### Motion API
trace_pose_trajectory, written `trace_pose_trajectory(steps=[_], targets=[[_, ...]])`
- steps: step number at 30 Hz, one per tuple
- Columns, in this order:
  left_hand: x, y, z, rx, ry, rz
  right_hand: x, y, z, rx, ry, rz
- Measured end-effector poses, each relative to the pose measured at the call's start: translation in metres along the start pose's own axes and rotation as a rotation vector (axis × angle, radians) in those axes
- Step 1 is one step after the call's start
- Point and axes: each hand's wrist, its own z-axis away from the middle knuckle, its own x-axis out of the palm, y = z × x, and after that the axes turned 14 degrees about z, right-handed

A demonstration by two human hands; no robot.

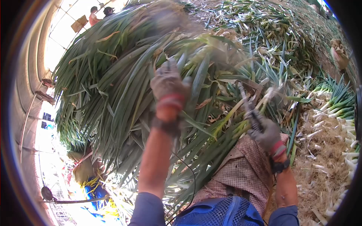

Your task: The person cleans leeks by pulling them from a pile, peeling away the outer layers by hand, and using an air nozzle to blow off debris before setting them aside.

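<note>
My left hand, in a grey glove with a red cuff, reaches over a large heap of long green onions and touches or hovers just above the leaves. Its fingers point forward with the thumb apart, slightly blurred. In my gloved right hand is a dark-handled tool with a slim metal end, apparently shears, smeared by motion. Green onion stalks lie beside that hand and across my lap, over a checked cloth. Blurred pale stalk ends are close to the tool's tip.
Trimmed green onions with white stems lie at the right, above a mass of cut roots. Loose leaves cover the ground behind. Two people are at the far upper left. A blue sheet lies lower left.
</note>
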Motion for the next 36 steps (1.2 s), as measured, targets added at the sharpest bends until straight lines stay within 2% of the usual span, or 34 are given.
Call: trace_pose_trajectory(steps=[2,4,8,12,14,17,22,25,28,30,32,36], targets=[[0.007,-0.038,-0.006,-0.227,-0.494,0.0,0.01,-0.025,0.01,-0.104,-0.073,0.016],[0.01,-0.056,0.004,-0.171,-0.501,0.074,0.01,-0.05,0.015,-0.153,-0.201,0.028],[0.011,-0.059,0.042,-0.106,-0.496,0.122,0.014,-0.072,0.015,-0.223,-0.258,0.06],[-0.053,-0.027,0.112,-0.077,-0.452,0.213,-0.004,-0.088,0.012,-0.135,-0.315,-0.14],[-0.09,-0.008,0.145,-0.15,-0.596,0.166,-0.013,-0.093,0.013,-0.076,-0.406,-0.183],[-0.138,0.012,0.163,-0.162,-0.797,0.326,0.023,-0.072,0.016,-0.376,-0.238,-0.385],[-0.128,-0.015,0.098,-0.104,-0.39,0.424,0.029,-0.103,0.001,-0.302,-0.189,-0.59],[-0.076,-0.036,0.072,-0.076,-0.43,0.288,0.041,-0.102,-0.004,-0.303,-0.188,-0.53],[-0.047,-0.016,0.071,0.028,-0.394,0.162,0.047,-0.1,-0.02,-0.194,-0.06,-0.344],[-0.026,-0.008,0.073,0.077,-0.324,0.107,0.042,-0.099,-0.024,-0.216,-0.078,-0.398],[-0.017,0.002,0.074,0.073,-0.283,0.029,0.043,-0.102,-0.033,-0.219,-0.095,-0.425],[-0.011,0.007,0.069,0.056,-0.372,-0.084,0.044,-0.11,-0.091,-0.201,-0.002,-0.311]])
